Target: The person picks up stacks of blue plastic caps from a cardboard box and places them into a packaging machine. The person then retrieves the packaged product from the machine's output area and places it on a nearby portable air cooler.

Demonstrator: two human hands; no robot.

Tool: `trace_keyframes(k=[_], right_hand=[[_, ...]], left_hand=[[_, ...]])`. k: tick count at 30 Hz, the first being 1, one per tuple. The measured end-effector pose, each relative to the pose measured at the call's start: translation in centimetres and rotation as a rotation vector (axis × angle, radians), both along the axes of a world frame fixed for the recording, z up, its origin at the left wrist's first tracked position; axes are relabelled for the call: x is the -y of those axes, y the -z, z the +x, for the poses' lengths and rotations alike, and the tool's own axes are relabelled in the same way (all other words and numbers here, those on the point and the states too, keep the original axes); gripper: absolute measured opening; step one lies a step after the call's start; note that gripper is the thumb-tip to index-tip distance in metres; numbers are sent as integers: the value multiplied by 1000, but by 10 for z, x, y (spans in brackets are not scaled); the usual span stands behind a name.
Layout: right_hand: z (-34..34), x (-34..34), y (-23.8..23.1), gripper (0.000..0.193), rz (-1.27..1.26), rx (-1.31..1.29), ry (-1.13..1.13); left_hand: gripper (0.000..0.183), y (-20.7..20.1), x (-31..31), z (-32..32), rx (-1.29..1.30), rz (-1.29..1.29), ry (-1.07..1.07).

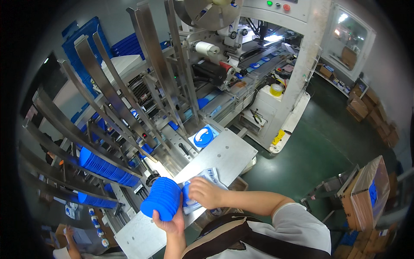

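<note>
A stack of round blue plastic discs (161,194) rests tilted in my left hand (173,222), its thumb against the lower edge and the fingers mostly hidden behind the stack. Just right of it, my right hand (206,193) is closed, fingertips curled down beside another blue piece at the stack's side. What those fingers grip, if anything, is hidden. Beneath the right hand lies a crumpled printed plastic bag (210,175) on the metal plate (228,149). Farther along this plate sits a blue disc with a white curved mark (203,136).
Tall metal guide rails (151,56) rise at the left, with blue disc stacks (103,166) between them. A white-framed machine (293,86) with a conveyor stands ahead. Cardboard boxes (366,103) line the right wall. At the lower left another person's hand (69,232) shows.
</note>
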State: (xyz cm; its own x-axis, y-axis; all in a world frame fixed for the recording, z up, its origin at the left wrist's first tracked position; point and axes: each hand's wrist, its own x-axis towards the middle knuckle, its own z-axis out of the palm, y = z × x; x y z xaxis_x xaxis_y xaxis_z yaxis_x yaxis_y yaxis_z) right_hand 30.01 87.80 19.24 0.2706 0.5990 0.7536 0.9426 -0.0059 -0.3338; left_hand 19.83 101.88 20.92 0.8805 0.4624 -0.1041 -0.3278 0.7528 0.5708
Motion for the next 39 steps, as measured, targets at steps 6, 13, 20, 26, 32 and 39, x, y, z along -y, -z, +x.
trace_keyframes(k=[6,13,20,26,32,39], right_hand=[[-15,14,-6,8,566,-656,-217],[-51,14,40,29,-675,-1072,-824],[-63,-19,-9,56,-955,-958,-591],[-84,-119,-44,132,-364,-1025,-764],[-100,-164,-14,132,-523,-925,-712],[-99,-203,30,121,-571,-233,-506]], left_hand=[[84,-3,0,10,-58,37,-36],[88,-8,-22,-9,8,-28,-68],[98,-12,-49,-72,52,268,-358],[120,8,-69,-122,53,632,-401],[118,42,-118,-168,-44,690,-178],[111,51,-201,-167,-244,1786,-69]])
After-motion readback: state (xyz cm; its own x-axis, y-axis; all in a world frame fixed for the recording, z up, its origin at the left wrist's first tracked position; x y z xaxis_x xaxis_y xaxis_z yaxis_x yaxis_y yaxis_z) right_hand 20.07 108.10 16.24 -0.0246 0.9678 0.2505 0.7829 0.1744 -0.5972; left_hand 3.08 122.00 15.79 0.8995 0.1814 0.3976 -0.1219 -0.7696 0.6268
